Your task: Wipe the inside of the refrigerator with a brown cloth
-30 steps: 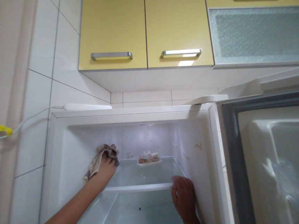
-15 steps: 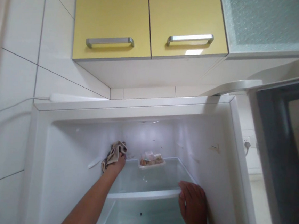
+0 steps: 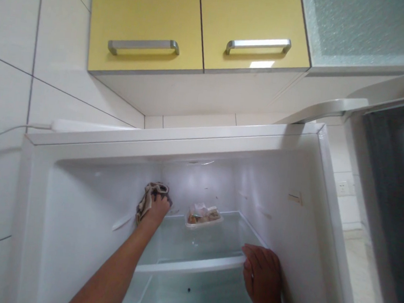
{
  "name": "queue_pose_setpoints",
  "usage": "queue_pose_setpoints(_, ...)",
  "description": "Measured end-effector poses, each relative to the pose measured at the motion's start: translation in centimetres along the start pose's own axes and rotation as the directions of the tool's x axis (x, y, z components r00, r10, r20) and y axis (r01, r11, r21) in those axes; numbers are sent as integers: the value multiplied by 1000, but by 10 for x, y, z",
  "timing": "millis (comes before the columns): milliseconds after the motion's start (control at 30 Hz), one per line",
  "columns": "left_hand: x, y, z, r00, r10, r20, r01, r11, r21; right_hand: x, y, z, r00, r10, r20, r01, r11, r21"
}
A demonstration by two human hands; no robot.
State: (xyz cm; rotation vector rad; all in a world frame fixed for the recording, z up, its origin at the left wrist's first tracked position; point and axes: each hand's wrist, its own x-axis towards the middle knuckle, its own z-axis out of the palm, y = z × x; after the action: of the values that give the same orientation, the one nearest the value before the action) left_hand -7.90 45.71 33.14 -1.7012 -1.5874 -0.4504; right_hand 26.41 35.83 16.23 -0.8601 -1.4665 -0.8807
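Observation:
My left hand (image 3: 157,208) reaches deep into the open white fridge (image 3: 174,139) and presses a crumpled brown-beige cloth (image 3: 147,196) against the back left corner, fingers closed round it. My right hand (image 3: 261,274) rests on the right end of the glass shelf (image 3: 192,264), fingers curled over its white front rim near the right wall. A small clear tray of food (image 3: 203,215) sits at the back of that shelf, between the two hands.
Yellow wall cabinets (image 3: 199,24) with metal handles hang above the fridge, with a frosted-glass door (image 3: 368,29) to the right. The fridge door (image 3: 390,187) stands open on the right. White tiles cover the left wall, and a white cable (image 3: 2,129) runs to the fridge top.
The left hand has carried the cloth from the left wall farther back and up into the rear corner. The view has shifted left and down. The right hand stays on the shelf rim.

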Motion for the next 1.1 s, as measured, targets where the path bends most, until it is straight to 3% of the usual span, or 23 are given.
queue_pose_setpoints(167,9,-10,-43,979,-47,-196,45,999,-19,0,0,1,1000,1,4,-2,1000,5)
queue_pose_setpoints(267,25,-2,-51,923,-259,-285,193,951,-240,1,-1,1,1000,13,-11,-13,1000,12)
queue_pose_setpoints(333,39,13,-42,869,-433,-242,315,859,-404,1,-1,2,1000,18,-18,-17,1000,22)
queue_pose_setpoints(400,53,32,-25,827,-540,-155,423,780,-461,1,-1,3,1000,10,-27,-10,1000,28)
queue_pose_setpoints(533,74,68,12,778,-628,-16,554,698,-454,2,0,8,997,-1,-74,2,1000,14)
queue_pose_setpoints(633,76,82,24,783,-622,3,559,702,-441,2,2,12,994,-7,-112,7,1000,-2)
queue_pose_setpoints(733,74,87,21,886,-461,-42,415,831,-369,2,3,13,992,-8,-126,8,1000,3)
queue_pose_setpoints(800,76,92,13,967,-250,-46,231,939,-257,1,4,14,992,-4,-129,5,1000,8)
queue_pose_setpoints(867,82,101,4,999,-31,-29,27,989,-144,0,5,15,993,-12,-121,13,1000,8)
queue_pose_setpoints(967,95,128,-6,974,222,-33,-224,971,-80,-3,8,17,993,-29,-112,29,1000,-1)
queue_pose_setpoints(1100,104,176,-9,849,528,-5,-526,844,-101,-6,10,18,994,-30,-104,30,1000,-5)
